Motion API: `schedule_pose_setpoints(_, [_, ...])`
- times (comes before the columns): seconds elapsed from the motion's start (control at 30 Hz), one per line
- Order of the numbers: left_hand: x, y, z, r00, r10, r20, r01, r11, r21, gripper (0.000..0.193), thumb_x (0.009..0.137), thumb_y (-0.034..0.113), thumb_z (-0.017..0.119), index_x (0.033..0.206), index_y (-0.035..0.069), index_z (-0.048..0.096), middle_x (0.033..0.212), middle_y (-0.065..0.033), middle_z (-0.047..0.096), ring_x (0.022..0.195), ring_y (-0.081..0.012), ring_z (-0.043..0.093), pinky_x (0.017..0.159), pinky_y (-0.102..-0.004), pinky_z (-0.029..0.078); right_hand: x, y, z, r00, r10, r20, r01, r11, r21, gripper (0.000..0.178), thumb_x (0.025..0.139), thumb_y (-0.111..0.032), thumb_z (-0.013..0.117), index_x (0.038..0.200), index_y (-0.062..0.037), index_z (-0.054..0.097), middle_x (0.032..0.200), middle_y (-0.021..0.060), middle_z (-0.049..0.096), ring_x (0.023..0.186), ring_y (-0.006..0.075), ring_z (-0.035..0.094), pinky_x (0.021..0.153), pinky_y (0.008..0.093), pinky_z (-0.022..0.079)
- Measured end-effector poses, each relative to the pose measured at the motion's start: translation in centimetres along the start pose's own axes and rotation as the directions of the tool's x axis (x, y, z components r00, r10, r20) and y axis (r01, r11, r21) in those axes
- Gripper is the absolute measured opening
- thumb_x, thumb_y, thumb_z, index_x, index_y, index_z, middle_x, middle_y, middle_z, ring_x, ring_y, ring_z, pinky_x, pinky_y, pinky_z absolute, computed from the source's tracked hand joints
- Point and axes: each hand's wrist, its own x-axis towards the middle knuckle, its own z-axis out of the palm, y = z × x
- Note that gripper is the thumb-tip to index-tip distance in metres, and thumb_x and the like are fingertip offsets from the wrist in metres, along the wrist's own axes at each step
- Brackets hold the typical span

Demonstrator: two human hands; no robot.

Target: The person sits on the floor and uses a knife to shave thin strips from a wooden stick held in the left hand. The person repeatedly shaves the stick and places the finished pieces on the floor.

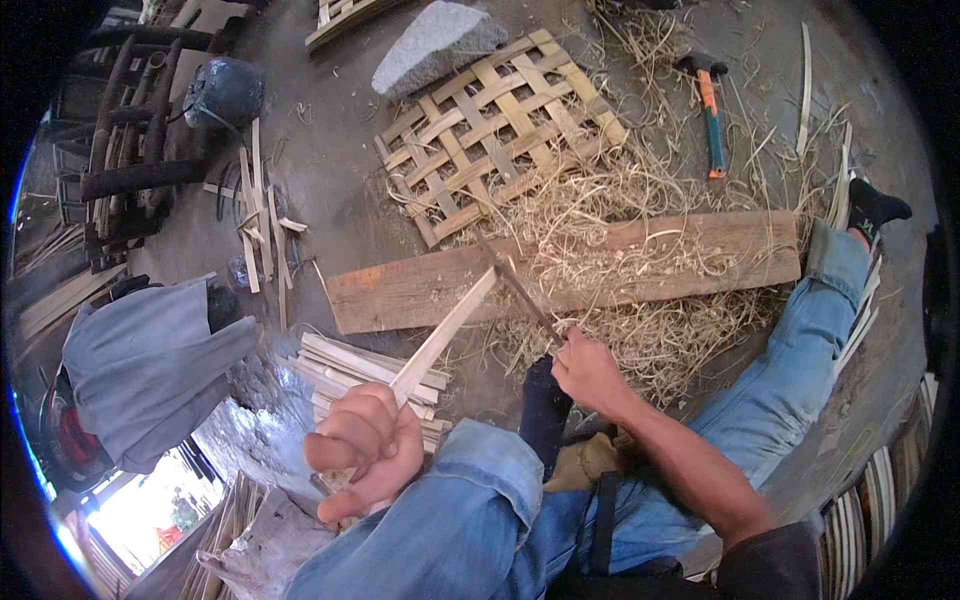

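Observation:
My left hand [368, 447] is closed round the near end of a pale wooden strip [440, 338], which slants up and away to the right. In my right hand [590, 372] is the handle end of a knife [528, 300] with a long, narrow, dark blade. The blade crosses the strip near its far end, above a long wooden plank [400, 290] on the floor. Just beside my left hand lies a pile of pale split strips [335, 362]. Curly wood shavings [640, 350] cover part of the plank and the floor around it.
Beyond the plank is a woven lattice panel [500, 140] with a grey stone [440, 45] at its far edge. A hammer [711, 120] with an orange and green handle lies farther right. Grey cloth [150, 350] hangs at left. My jeans-clad legs [760, 390] flank the work.

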Motion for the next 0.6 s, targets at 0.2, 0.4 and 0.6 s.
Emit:
schedule_pose_setpoints(0.2, [0.9, -0.1, 0.1, 0.993, 0.064, -0.104, -0.056, 0.996, 0.074, 0.059, 0.089, 0.07, 0.038, 0.075, 0.013, 0.03, 0.051, 0.0038, 0.028, 0.037, -0.0055, 0.024, 0.035, -0.0232, 0.017, 0.7, 1.9, 0.9, 0.998, -0.058, 0.014, 0.059, 0.994, -0.096, 0.033, 0.082, -0.018, 0.057, 0.097, 0.0104, 0.048, 0.072, 0.0278, 0.062, 0.075, 0.0455, 0.064, 0.068, 0.0505, 0.052])
schedule_pose_setpoints(0.4, [4.6, 3.0, -0.9, 0.962, 0.024, -0.271, -0.016, 0.999, 0.029, 0.051, 0.094, 0.062, 0.038, 0.075, 0.015, 0.03, 0.056, 0.0051, 0.028, 0.041, -0.0033, 0.023, 0.037, -0.0208, 0.017, -0.6, 0.7, -0.7, 0.993, 0.089, -0.081, -0.081, 0.992, 0.092, 0.037, 0.082, -0.02, 0.062, 0.103, 0.0079, 0.049, 0.075, 0.0284, 0.063, 0.074, 0.045, 0.063, 0.069, 0.0503, 0.051])
schedule_pose_setpoints(0.6, [3.1, -0.3, -1.7, 0.922, 0.007, -0.387, 0.04, 0.993, 0.112, 0.049, 0.098, 0.057, 0.033, 0.073, 0.015, 0.032, 0.058, 0.0026, 0.031, 0.043, -0.0063, 0.031, 0.044, -0.0181, 0.022, -1.0, -1.7, -0.5, 0.997, -0.017, -0.077, 0.022, 0.998, 0.057, 0.036, 0.085, -0.022, 0.058, 0.105, 0.0077, 0.049, 0.083, 0.0279, 0.063, 0.076, 0.0439, 0.064, 0.069, 0.05, 0.052])
